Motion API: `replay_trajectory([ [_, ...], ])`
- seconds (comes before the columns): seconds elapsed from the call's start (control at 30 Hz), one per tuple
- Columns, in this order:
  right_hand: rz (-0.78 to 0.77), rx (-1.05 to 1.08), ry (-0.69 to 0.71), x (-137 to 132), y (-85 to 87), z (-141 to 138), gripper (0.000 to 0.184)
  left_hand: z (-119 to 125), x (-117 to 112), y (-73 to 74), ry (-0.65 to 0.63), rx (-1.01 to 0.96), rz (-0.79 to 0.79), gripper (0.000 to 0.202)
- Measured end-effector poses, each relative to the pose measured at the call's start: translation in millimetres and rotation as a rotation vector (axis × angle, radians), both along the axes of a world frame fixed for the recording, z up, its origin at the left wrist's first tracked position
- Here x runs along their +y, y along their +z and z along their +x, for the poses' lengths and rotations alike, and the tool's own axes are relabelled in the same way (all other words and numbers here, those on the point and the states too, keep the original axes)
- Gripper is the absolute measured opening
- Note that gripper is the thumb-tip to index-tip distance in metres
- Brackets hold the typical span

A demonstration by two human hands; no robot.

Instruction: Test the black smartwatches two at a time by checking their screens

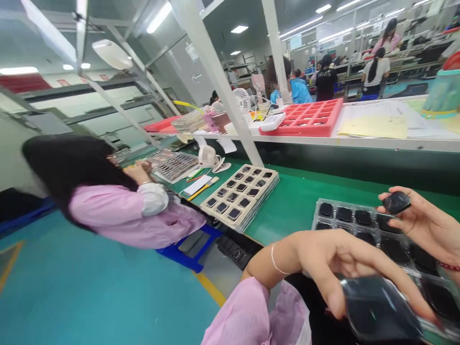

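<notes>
My left hand [345,268], with a thin light bracelet at the wrist, pinches a glossy black smartwatch face [381,309] by its edges, close to the camera. At the right, my right hand [419,215] grips a second, rounded-square smartwatch face [396,202] between thumb and fingers, just above a clear plastic tray [316,211]. Several dark square pieces [345,214] sit in the tray's pockets. My left hand and forearm cover part of the tray's near side.
A stack of beige trays [275,179] with dark pieces stands left on the green bench [287,211]. Beside it lie a brush [203,189] and a white box [197,185]. A co-worker in pink [118,206] sits left. A red divided tray [312,129] rests on the shelf.
</notes>
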State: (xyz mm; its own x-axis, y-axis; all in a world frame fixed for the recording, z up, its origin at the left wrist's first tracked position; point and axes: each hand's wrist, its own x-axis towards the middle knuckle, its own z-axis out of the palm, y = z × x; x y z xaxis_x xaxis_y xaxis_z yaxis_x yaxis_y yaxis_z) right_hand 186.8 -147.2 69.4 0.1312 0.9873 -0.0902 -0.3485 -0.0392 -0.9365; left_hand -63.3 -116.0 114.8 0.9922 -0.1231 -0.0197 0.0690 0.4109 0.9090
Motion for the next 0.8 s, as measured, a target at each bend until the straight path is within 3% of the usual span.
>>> replay_trajectory([
  [0.07, 0.106, 0.064, 0.071, -33, 25.4, -23, 0.026, 0, 23, -7.0, 0.207, -0.01, 0.025, 0.095],
  [0.13, 0.184, 0.165, 0.242, -66, 42.1, -47, 0.034, 4, 47, -20.9, 0.481, -0.041, 0.042, 0.099],
  [0.23, 0.224, 0.292, 0.454, -102, 48.1, -70, 0.042, 19, 75, -46.6, 0.728, -0.035, 0.06, 0.081],
  [0.33, 0.24, 0.328, 0.479, -119, 43.8, -76, 0.046, 34, 84, -66.0, 0.738, 0.058, 0.059, 0.072],
  [0.47, 0.218, 0.336, 0.473, -125, 49.2, -80, 0.053, 40, 74, -72.0, 0.709, 0.088, 0.071, 0.071],
  [0.6, 0.168, 0.294, 0.35, -107, 57.2, -76, 0.025, 37, 63, -66.0, 0.803, 0.114, 0.174, 0.057],
  [0.63, 0.148, 0.21, 0.311, -98, 54.8, -70, 0.022, 35, 61, -64.6, 0.822, 0.118, 0.209, 0.052],
  [0.7, 0.158, 0.056, 0.145, -75, 42.6, -53, 0.037, 32, 57, -62.6, 0.831, 0.114, 0.271, 0.047],
  [0.8, 0.035, -0.122, 0.032, -45, 13.0, -27, 0.045, 27, 51, -61.5, 0.798, 0.098, 0.318, 0.05],
])
